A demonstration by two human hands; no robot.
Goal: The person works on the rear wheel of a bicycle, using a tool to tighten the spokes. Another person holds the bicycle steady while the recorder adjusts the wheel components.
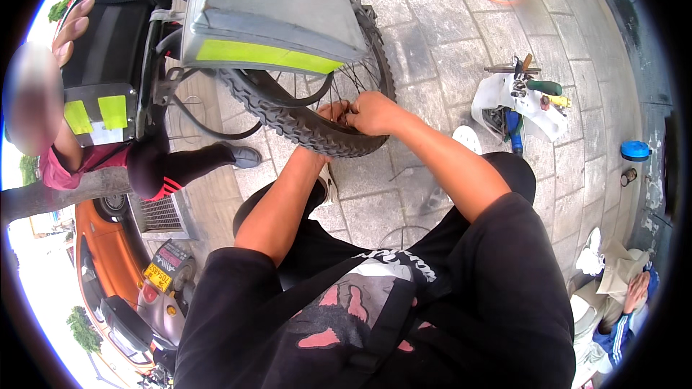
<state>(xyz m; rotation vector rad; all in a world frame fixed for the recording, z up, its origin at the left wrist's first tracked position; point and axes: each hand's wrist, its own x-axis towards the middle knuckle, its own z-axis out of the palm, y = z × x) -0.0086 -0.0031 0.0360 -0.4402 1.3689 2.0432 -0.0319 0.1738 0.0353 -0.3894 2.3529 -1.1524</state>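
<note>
A bicycle wheel with a knobby black tire and thin spokes stands in front of me. It is below a grey metal box with yellow-green reflective patches. From under the tire my left hand reaches in among the spokes near the rim; its fingers are bent together and the tire hides part of it. My right hand comes over the tire's near right side, fingers curled closed at the inner rim, touching or nearly touching the left fingertips. What either hand pinches there is too small and hidden to tell.
To the right, a cut white plastic container holds hand tools on the paving. A blue round object lies farther right. At left, another person's hand rests by a black case. Someone sits at lower right.
</note>
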